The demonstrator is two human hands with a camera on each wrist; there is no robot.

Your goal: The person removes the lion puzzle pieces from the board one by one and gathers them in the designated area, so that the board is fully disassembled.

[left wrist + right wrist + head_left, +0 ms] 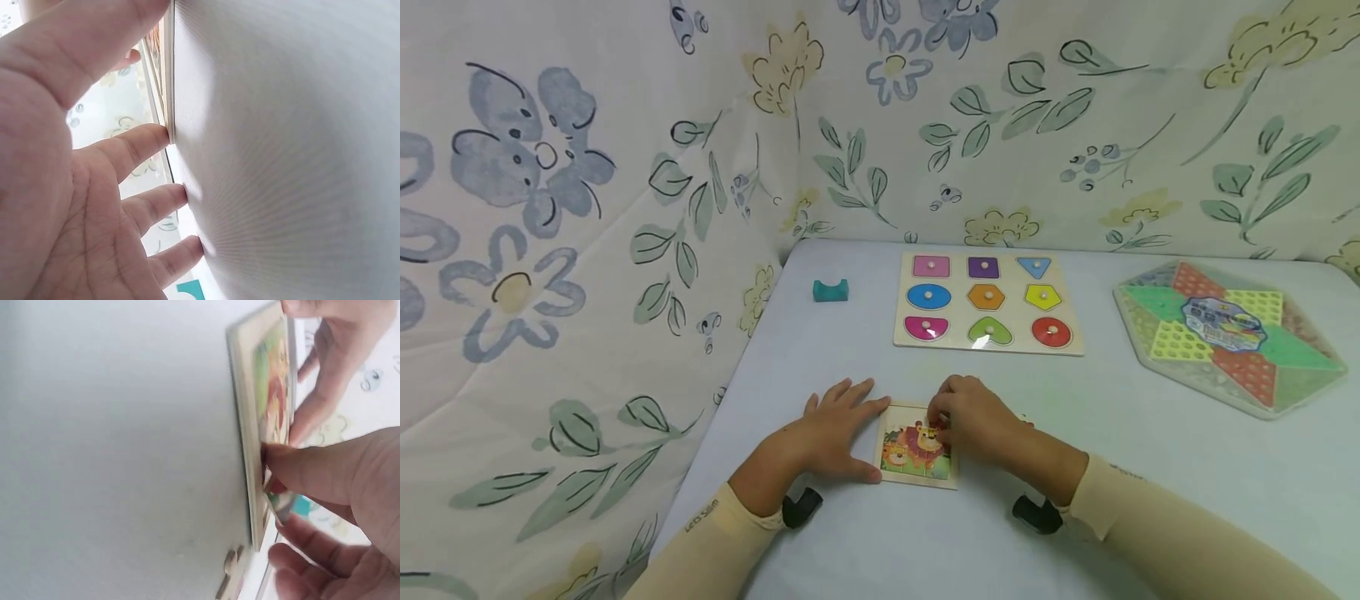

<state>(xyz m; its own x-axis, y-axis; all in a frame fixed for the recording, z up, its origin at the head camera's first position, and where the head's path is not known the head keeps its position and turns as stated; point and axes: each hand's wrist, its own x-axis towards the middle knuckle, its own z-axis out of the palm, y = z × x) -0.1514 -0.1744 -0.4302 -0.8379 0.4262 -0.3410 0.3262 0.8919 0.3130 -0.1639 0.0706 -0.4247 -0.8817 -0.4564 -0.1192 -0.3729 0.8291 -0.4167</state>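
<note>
A small square wooden jigsaw puzzle (898, 477) with a cartoon animal picture lies on the table between the hands. My left hand (835, 433) has its fingers spread, and its thumb and index fingertip touch the puzzle's left edge. Above the puzzle's upper right part, my right hand (977, 421) pinches a puzzle piece (284, 503) between thumb and fingers. In the right wrist view that piece is tilted against the frame. Another loose puzzle piece (231, 572) lies on the table beside the frame; the right hand mostly hides it in the head view.
Farther back lies a shape board (988, 335) with colourful knobbed pieces. A hexagonal game board (1247, 354) in clear packaging is at the right. A teal arch-shaped block (831, 292) sits at the back left. Floral cloth (880, 183) hangs behind and along the left side.
</note>
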